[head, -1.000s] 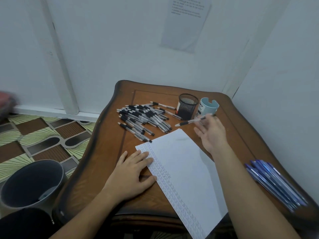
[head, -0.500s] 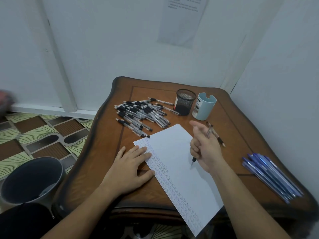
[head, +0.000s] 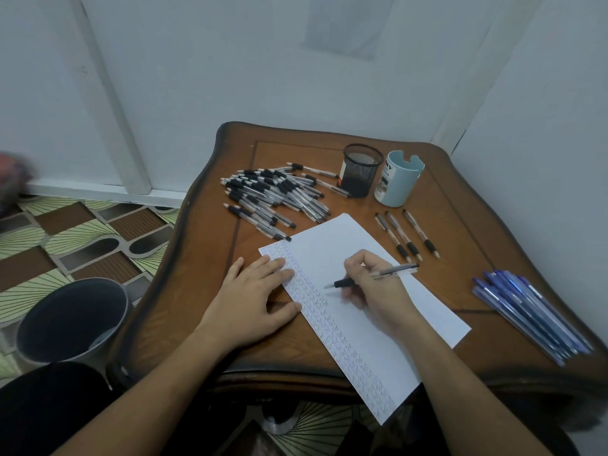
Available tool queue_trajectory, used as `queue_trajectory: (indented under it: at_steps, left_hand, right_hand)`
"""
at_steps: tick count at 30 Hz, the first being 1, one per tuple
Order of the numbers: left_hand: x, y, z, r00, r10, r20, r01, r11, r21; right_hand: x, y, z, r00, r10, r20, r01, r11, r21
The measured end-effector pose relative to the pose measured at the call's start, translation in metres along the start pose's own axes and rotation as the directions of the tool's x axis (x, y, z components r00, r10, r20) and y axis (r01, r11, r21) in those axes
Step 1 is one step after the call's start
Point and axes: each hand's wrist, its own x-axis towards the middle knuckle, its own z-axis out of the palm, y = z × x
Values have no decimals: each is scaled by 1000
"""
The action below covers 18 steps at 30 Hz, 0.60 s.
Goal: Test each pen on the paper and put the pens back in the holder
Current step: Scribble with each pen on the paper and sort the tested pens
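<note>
So the pen (head: 378, 276) being tried is a clear-barrelled ballpoint with a black rubber grip and a black end. It lies nearly flat across the white paper (head: 332, 238), tip pointing left, close to the sheet. I can't tell if it actually touches. The paper sits diagonally on the wooden table (head: 204, 258), and its left edge is packed with rows of tiny scribbles.

A big pile of matching pens (head: 273, 199) is beyond the sheet. Next to the pile stands the black mesh holder (head: 360, 171), and next to that a light blue cup (head: 396, 179). The cup's label has dark letters, but only "DY" or so is readable.

The right hand (head: 371, 291) has its fingers curled round the pen's grip, heel resting on the paper. The left hand (head: 260, 301) is flat, fingers straight, pressing down the scribbled edge.
</note>
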Motion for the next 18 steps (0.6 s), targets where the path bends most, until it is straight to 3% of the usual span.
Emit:
queue_trajectory:
  at_steps: [3, 8, 18]
  left_hand:
    - [0, 0, 0, 1000, -1, 0, 1, 1000, -1]
    - [0, 0, 1, 1000, -3, -12, 3, 1000, -11]
    - [1, 0, 1, 1000, -4, -6, 4, 1000, -1]
  right_hand:
    - [3, 4, 2, 998, 14, 59, -11, 999, -43]
    - [8, 17, -1, 999, -31, -22, 28, 993, -119]
    - [6, 23, -1, 997, -70, -19, 64, 971, -230]
